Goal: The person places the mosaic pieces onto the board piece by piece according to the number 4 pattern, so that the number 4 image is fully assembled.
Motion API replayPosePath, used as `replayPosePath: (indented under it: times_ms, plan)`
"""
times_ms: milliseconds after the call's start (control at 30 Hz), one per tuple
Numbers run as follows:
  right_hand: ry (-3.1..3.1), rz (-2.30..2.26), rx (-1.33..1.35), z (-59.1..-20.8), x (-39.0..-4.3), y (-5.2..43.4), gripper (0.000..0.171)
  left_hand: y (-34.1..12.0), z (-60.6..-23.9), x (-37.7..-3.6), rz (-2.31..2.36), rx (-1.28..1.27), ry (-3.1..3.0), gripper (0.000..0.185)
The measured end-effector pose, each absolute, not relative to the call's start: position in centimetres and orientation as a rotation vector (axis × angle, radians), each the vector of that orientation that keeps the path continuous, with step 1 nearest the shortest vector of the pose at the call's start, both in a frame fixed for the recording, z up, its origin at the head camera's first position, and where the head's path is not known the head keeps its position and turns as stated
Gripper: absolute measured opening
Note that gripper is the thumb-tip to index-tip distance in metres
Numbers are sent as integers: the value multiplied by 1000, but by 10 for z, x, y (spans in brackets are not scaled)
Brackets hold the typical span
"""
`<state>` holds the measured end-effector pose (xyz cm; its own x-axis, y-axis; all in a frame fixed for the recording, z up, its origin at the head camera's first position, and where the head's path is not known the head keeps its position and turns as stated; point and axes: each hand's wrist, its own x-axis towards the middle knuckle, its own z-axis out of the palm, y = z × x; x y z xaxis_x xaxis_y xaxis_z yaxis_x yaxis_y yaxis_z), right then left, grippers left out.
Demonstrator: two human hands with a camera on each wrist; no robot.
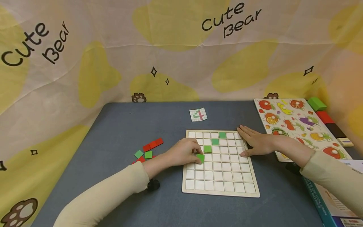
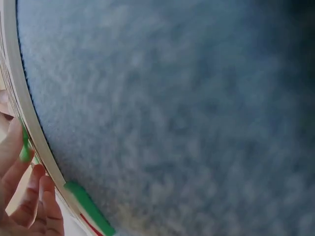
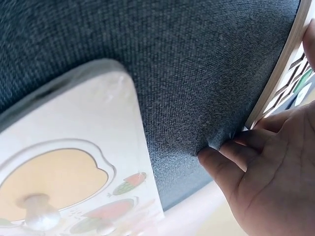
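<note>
A white grid board [image 1: 232, 187] with a pale wooden frame lies in front of me. Three green square tiles sit in its cells in a diagonal, the lowest green tile [image 1: 208, 148] nearest my left hand [image 1: 184, 152]. That hand pinches another green tile [image 1: 201, 158] between thumb and fingers, low over the board's left part. In the left wrist view the pinched tile shows edge-on between the fingertips [image 2: 37, 172]. My right hand [image 1: 259, 143] rests along the board's upper right edge, fingers extended; the right wrist view shows its fingertips [image 3: 209, 157] over the dark tabletop.
Loose red tiles [image 1: 153, 144] and green tiles [image 1: 148, 154] lie left of the board, partly behind my left forearm. A small patterned card [image 1: 198, 114] lies beyond it. On the right are a fruit puzzle [image 1: 295, 124], colored blocks [image 1: 325, 117] and a book [image 1: 316, 198].
</note>
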<state>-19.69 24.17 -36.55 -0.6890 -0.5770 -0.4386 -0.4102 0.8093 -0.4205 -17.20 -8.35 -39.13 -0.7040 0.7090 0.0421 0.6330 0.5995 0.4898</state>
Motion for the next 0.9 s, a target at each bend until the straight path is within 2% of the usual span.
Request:
replayPosePath:
  times_ms: [367,533,667,800,900]
  plan:
    - [2430,-391,-724,-366,-196,241,109,-81,-388,-171,589,1201,2747,16]
    - [2443,-374,-708,-366,-196,241,110,-86,-384,-173,607,1227,2733,23]
    - [2445,-374,-711,-366,-196,241,110,-107,-374,-180,697,1203,2680,23]
    - [2444,-384,-727,-366,-196,243,110,-140,-362,-187,720,1073,2621,21]
    - [2441,-385,-734,-365,-196,242,109,-163,-358,-189,708,974,2554,27]
